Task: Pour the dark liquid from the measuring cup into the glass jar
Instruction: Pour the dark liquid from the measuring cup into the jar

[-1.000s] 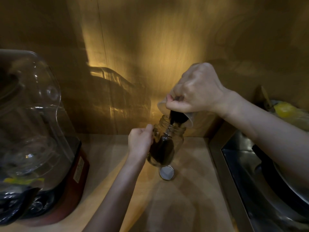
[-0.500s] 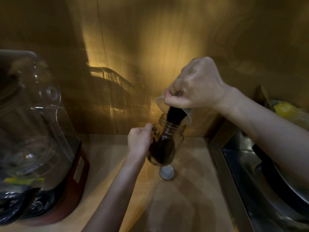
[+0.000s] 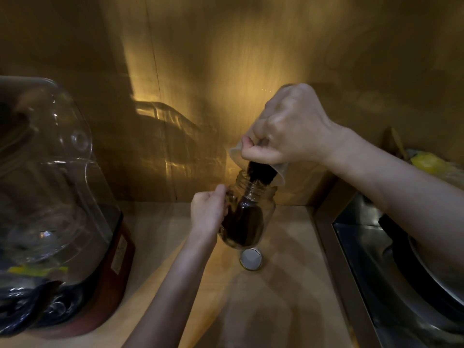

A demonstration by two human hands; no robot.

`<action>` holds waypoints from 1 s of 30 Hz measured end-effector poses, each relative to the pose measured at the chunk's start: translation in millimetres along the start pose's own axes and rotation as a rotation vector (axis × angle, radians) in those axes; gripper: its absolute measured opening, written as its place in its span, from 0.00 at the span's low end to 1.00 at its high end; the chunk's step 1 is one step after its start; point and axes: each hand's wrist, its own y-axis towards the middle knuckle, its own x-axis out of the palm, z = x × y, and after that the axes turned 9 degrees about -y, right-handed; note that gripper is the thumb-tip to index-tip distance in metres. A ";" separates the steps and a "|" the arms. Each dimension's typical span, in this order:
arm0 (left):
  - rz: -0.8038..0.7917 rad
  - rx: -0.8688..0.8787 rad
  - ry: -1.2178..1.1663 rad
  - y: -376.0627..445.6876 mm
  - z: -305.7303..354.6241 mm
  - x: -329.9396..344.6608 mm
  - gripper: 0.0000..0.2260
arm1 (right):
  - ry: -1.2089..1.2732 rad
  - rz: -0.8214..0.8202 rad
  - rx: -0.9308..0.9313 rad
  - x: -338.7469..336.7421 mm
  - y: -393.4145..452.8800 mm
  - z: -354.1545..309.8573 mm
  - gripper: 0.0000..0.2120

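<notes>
A clear glass jar [image 3: 266, 212] stands on the wooden counter, tilted a little, its lower part filled with dark liquid. My left hand [image 3: 208, 209] grips its left side. My right hand [image 3: 288, 129] holds a clear plastic measuring cup [image 3: 280, 170] tipped steeply over the jar's mouth. Dark liquid [image 3: 259, 174] runs from the cup's rim down into the jar. Most of the cup is hidden behind my right hand.
The jar's round metal lid [image 3: 250, 258] lies on the counter [image 3: 276, 297] just in front of the jar. A blender with a clear jug and red base [image 3: 57, 197] fills the left. A steel sink [image 3: 391, 277] lies at the right, a wooden wall behind.
My right hand has risen and tipped the measuring cup more steeply, and the dark liquid in the jar stands higher. My left hand has stayed on the jar.
</notes>
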 end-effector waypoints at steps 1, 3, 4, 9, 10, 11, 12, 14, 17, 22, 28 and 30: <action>0.002 0.000 -0.002 -0.1 0.5 0.7 0.19 | -0.003 0.006 0.002 0.0 0.2 -0.2 0.23; 0.015 0.003 0.000 0.0 0.6 2.0 0.19 | -0.004 0.009 0.005 -0.4 0.6 0.2 0.23; 0.021 0.004 0.002 -0.4 0.5 2.4 0.19 | -0.008 0.006 0.003 -0.8 0.7 0.7 0.23; 0.034 0.007 -0.019 -2.0 0.5 3.3 0.20 | -0.010 0.021 -0.003 -4.3 0.5 2.5 0.23; 0.034 0.008 -0.021 -2.5 0.5 3.2 0.20 | -0.015 0.023 -0.016 -5.7 0.8 2.0 0.23; 0.034 0.009 -0.022 -3.1 0.3 3.1 0.19 | -0.020 0.025 -0.027 -6.9 1.2 1.5 0.23; 0.033 0.011 -0.024 -3.7 0.0 2.7 0.19 | -0.022 0.030 -0.031 -8.4 1.6 1.3 0.23; 0.030 0.010 -0.036 -5.4 -1.0 2.2 0.20 | -0.026 0.039 -0.035 -10.4 3.0 1.3 0.23; 0.026 0.005 -0.044 -7.2 -1.7 1.7 0.20 | -0.043 0.020 -0.059 -10.7 4.1 -0.1 0.23; 0.037 0.017 -0.038 -6.9 -0.8 1.7 0.19 | -0.048 0.009 -0.075 -7.1 0.5 -2.7 0.22; 0.029 0.011 -0.047 -6.1 0.0 1.2 0.21 | -0.048 0.009 -0.090 -8.4 2.9 -0.9 0.22; 0.031 0.008 -0.048 -5.6 0.6 1.6 0.20 | -0.038 0.015 -0.119 -9.4 3.3 -1.6 0.22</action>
